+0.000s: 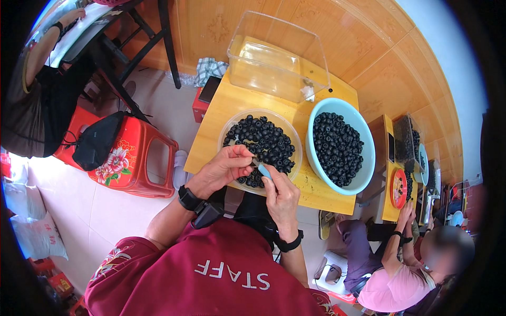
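Wore a maroon shirt (176, 258) nearest the camera. Gripped one blue-handled tool (264, 170) with the right hand (283, 201), slanted lengthwise forward-left, above one clear bowl (299, 151) of countless black rings (266, 138). Pinched one blurred, small dark piece in the left hand (225, 167), partly blocking the bowl. Had one blue basin (369, 149) rightward, one clear bin (263, 79) behind, on the desk (207, 139).

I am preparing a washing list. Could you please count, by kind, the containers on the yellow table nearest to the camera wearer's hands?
Round clear tray: 1
Light blue basin: 1
Clear box: 1
Total: 3
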Tool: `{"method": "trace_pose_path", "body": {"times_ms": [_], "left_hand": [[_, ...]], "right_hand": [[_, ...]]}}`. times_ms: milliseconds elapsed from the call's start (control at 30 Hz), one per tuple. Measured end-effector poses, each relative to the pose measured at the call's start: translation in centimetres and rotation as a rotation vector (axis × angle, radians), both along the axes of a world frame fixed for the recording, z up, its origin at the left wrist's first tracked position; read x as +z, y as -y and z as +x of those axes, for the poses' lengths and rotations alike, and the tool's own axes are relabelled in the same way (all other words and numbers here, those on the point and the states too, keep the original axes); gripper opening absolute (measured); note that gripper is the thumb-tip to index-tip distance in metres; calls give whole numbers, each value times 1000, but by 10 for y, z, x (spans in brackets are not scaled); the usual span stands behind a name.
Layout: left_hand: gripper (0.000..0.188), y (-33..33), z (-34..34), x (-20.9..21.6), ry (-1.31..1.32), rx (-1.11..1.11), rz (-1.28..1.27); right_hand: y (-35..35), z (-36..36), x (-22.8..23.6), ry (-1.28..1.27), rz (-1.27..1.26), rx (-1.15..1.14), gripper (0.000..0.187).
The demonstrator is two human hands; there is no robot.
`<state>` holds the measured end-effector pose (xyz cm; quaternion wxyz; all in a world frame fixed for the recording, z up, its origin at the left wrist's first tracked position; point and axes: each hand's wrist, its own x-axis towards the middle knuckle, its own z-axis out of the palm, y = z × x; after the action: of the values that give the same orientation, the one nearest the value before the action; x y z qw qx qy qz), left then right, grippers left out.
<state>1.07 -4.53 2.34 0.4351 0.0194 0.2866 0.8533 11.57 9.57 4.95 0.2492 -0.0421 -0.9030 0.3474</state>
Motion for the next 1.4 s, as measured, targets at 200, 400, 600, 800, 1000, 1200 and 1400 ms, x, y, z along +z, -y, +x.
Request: {"method": "trace_pose_path", "body": {"times_ms": [200,400,600,800,1000,1200,1400], "left_hand": [[4,9,13,17,-71,-125,104],[8,1,12,12,-26,-95,102],[9,-8,13,14,-97,-168,37],[13,-5,15,9,-138,-221,-18],[15,-7,17,-1,-89,-253,11],[13,-14,21,-2,-101,-245,-40],[13,-22,27,17,-199,-268,-209]], "right_hand": [[-25,-3,-7,117,73,-163,19],[-11,3,20,51,-271,-85,20],[-3,1,24,165,-826,133,23],[-1,1,26,231,-1056,95,10],[-2,6,24,248,-1128,127,7],[-6,13,4,234,-852,42,18],[-27,26,1,242,-766,-1,18]]}}
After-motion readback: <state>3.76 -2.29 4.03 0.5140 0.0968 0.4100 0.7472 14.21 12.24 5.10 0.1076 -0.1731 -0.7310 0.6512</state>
